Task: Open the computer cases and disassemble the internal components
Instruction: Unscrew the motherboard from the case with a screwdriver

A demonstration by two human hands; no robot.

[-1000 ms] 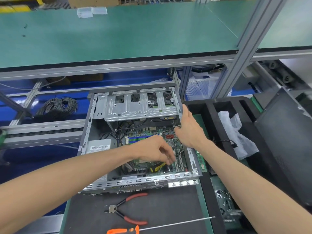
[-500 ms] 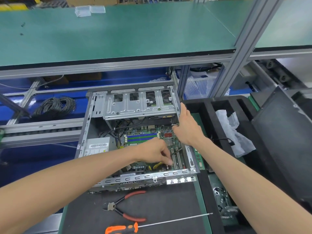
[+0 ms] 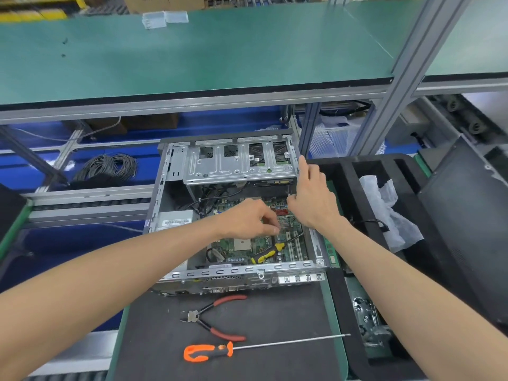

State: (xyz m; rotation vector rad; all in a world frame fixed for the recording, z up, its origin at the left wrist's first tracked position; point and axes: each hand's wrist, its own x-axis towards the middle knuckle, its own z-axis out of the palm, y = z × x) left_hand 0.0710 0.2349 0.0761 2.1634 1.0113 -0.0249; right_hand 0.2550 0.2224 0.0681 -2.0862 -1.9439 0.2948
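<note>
Inside open computer case, left hand curled over circuit board; its hold unclear. Right hand likewise, forefinger raised.

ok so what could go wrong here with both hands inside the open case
The left hand works with curled fingers right over the motherboard; a slip could bend or damage parts. The right hand lies against the case's sheet-metal edge, which might cut. The loose yellow-handled tool lying on the board could scratch it.
</note>
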